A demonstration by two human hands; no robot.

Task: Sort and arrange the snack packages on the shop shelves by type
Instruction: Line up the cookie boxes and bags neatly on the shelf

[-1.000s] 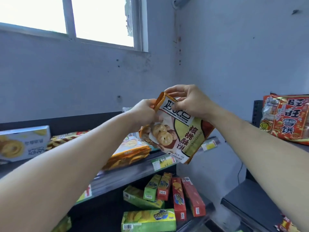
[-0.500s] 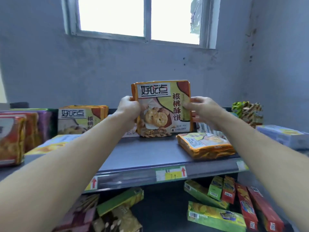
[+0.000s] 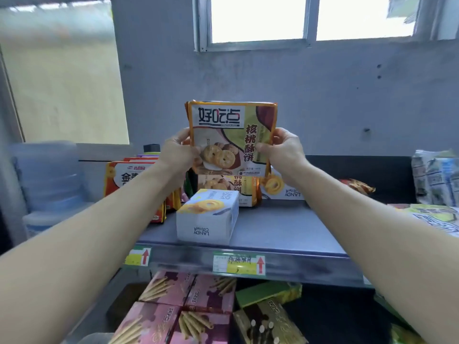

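Observation:
An orange-and-green walnut cookie bag (image 3: pixel 231 135) is held upright above the grey top shelf (image 3: pixel 285 227). My left hand (image 3: pixel 177 150) grips its left edge and my right hand (image 3: pixel 283 150) grips its right edge, thumbs on the front. Directly below and behind it stands a matching walnut cookie bag (image 3: pixel 229 188) on the shelf. A white Landy cookie box (image 3: pixel 208 214) stands in front of that bag, near the shelf's front edge.
Red-orange cookie bags (image 3: pixel 129 180) stand at the shelf's left; another Landy box (image 3: pixel 283 188) lies behind on the right. Green-and-white packs (image 3: pixel 434 177) sit far right. Pink stick-biscuit boxes (image 3: pixel 173 309) fill the lower shelf. A water jug (image 3: pixel 47 175) stands at the left.
My view has swung left along the shelf. Both hands carried the walnut cookie bag leftward, and it now hangs above the matching bag that was at the left before.

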